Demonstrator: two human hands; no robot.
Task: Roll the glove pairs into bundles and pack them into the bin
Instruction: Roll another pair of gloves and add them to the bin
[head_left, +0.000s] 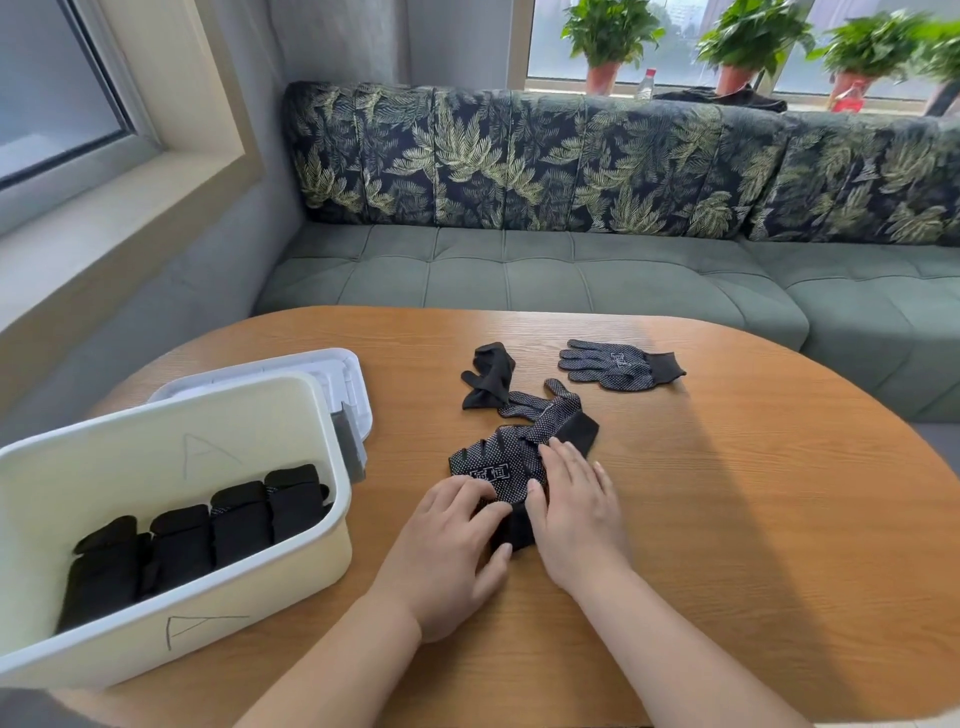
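Wood desk (753, 493), right of bin (260, 608): my left hand (449, 545) grip pinches the dotted glove (506, 460) cuff, right hand (576, 514) grip spread flat, pressing it.

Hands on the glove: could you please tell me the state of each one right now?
Left hand: fingers bent onto the dotted glove; grip cannot be told.
Right hand: open, pressing flat on that glove.

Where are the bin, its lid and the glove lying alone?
bin (249, 597): head view, front wall.
lid (332, 374): head view, top surface.
glove lying alone (618, 366): head view, dotted palm.
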